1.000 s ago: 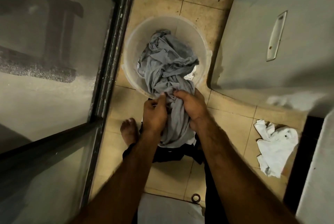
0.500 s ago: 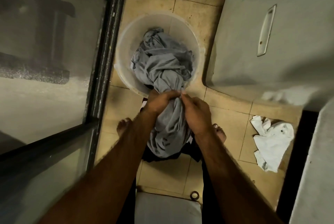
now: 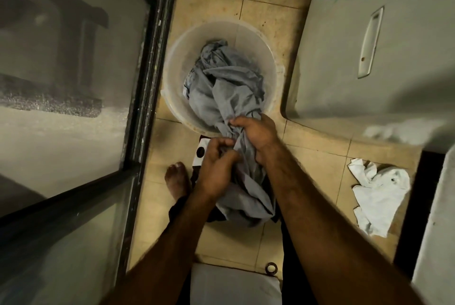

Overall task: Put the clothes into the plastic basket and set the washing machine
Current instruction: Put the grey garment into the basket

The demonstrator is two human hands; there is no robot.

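Observation:
A round translucent plastic basket [image 3: 177, 63] stands on the tiled floor ahead of me. A large grey cloth [image 3: 226, 87] fills much of it and trails over the near rim down toward my feet. My right hand [image 3: 258, 134] grips the cloth just at the near rim. My left hand [image 3: 216, 164] is closed on the same cloth a little lower and nearer to me. A dark garment with a white patch [image 3: 200, 154] lies on the floor under the hanging cloth. The white washing machine [image 3: 384, 63] fills the right side.
A crumpled white cloth [image 3: 379, 196] lies on the floor at the right. A dark-framed glass door [image 3: 147, 83] runs along the left. My bare foot [image 3: 176, 181] is beside the pile. A small dark ring [image 3: 271, 267] lies near a white surface [image 3: 234, 285] at the bottom.
My right hand has moved up to the basket's near rim with the grey cloth, while my left hand has dropped lower and taken a new grip. More cloth is in the basket.

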